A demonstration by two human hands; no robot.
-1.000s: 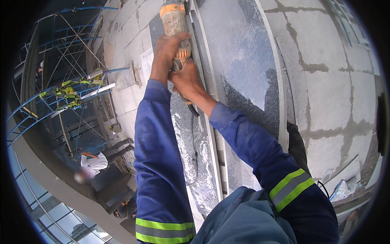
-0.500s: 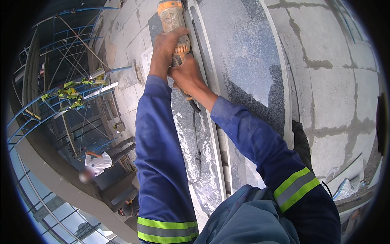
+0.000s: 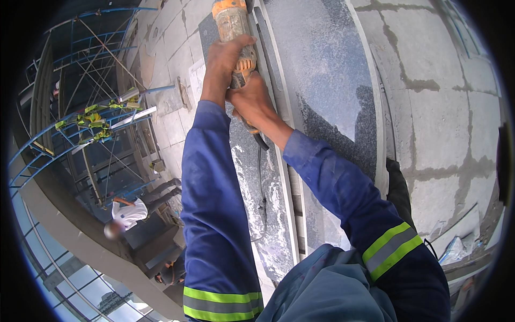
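Note:
A dusty orange corded power tool, its body like that of an angle grinder (image 3: pixel 234 27), lies along the grey stone slab (image 3: pixel 241 134); its front end runs past the top of the picture. My left hand (image 3: pixel 222 64) is closed round its barrel from the left. Behind it, my right hand (image 3: pixel 253 99) grips the rear handle, fingers wrapped and partly hidden. A black power cord (image 3: pixel 260 177) trails from the handle back over the slab towards me.
Beside it on the right is a wider grey slab (image 3: pixel 327 59) bearing shadows. Concrete paving (image 3: pixel 440 129) stretches further right. Blue scaffolding (image 3: pixel 64 126) with yellow-green straps stands left, where a person in a white shirt (image 3: pixel 130 213) is. A plastic bag (image 3: pixel 455 249) lies at lower right.
Both hands and the grinder have shifted slightly to the right and a little nearer me. The grip is unchanged.

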